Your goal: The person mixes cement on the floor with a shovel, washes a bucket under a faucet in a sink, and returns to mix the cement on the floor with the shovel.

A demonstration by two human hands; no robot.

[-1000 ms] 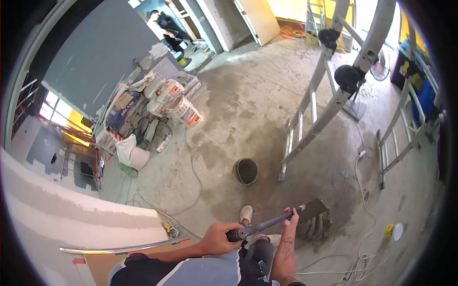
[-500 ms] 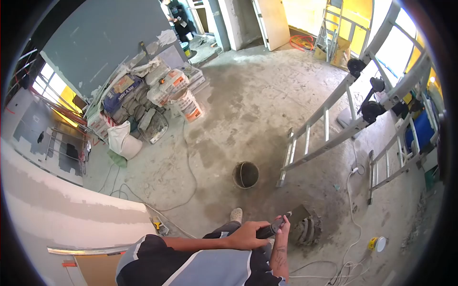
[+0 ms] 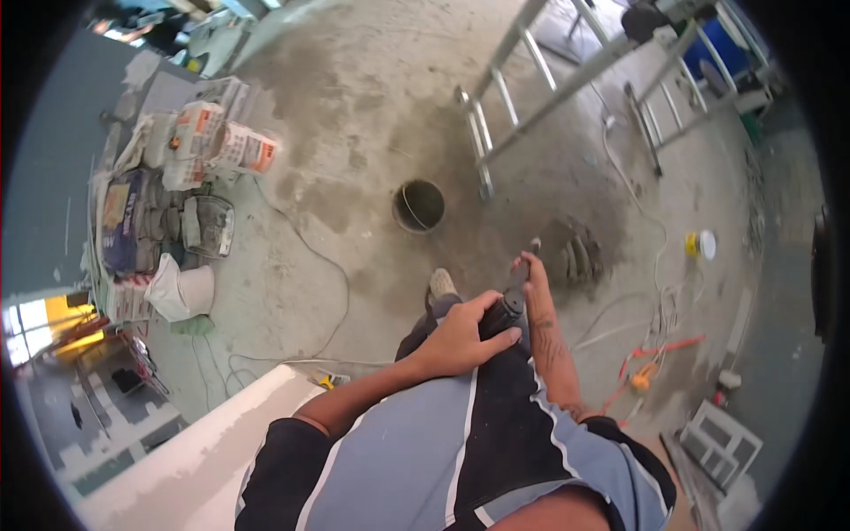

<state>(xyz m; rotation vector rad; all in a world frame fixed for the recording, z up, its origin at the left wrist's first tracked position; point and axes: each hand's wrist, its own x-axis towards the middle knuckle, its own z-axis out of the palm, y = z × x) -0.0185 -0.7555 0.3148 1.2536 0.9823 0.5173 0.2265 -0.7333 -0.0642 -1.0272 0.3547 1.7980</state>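
My left hand (image 3: pixel 460 334) is wrapped round the black end of a long-handled tool (image 3: pixel 515 290), close to my body. Further along, my right hand (image 3: pixel 535 278) grips the shaft from the right side. The tool points away from me; its flat blade blends into the floor and is hard to make out. Beyond my right hand lies a ridged heap of wet grey mortar (image 3: pixel 580 255). A round bucket (image 3: pixel 400 212) with a wire handle stands up and left of my hands, and one light shoe (image 3: pixel 442 283) shows below it.
Bags of material (image 3: pixel 191 142) and a white sack (image 3: pixel 181 290) are piled at left. Ladders (image 3: pixel 485 142) stand at the upper right. A yellow-and-white tub (image 3: pixel 705 244), cables (image 3: pixel 657 310) and an orange cord (image 3: pixel 639 379) lie at right. A wall edge (image 3: pixel 230 420) is at lower left.
The view has turned and tilted down, so the bags, bucket and ladders sit higher and further left. Both hands stay on the tool, which now points more directly away from me.
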